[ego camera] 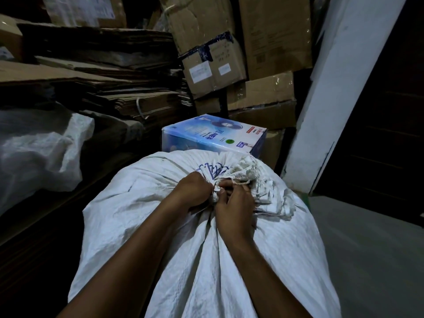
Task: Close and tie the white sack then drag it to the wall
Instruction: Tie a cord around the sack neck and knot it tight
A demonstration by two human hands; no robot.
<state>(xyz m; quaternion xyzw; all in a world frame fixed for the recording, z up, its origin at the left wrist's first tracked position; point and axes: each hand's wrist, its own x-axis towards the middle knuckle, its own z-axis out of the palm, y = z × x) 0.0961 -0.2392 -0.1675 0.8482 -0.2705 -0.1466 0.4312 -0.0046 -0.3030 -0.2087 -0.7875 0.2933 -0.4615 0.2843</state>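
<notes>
Full white sack (183, 226) on the floor, left hand (193, 190) and right hand (236, 203) clenched on its bunched neck, blue printed box (213, 134) just behind, cardboard stacks (103, 88) beyond, string barely discernible.

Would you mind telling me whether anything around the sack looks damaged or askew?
Yes: the taped cardboard box behind the blue printed box sits tilted in the stack, its tape torn and top edge ragged. The white sack itself looks intact, its mouth bunched under both hands.
</notes>
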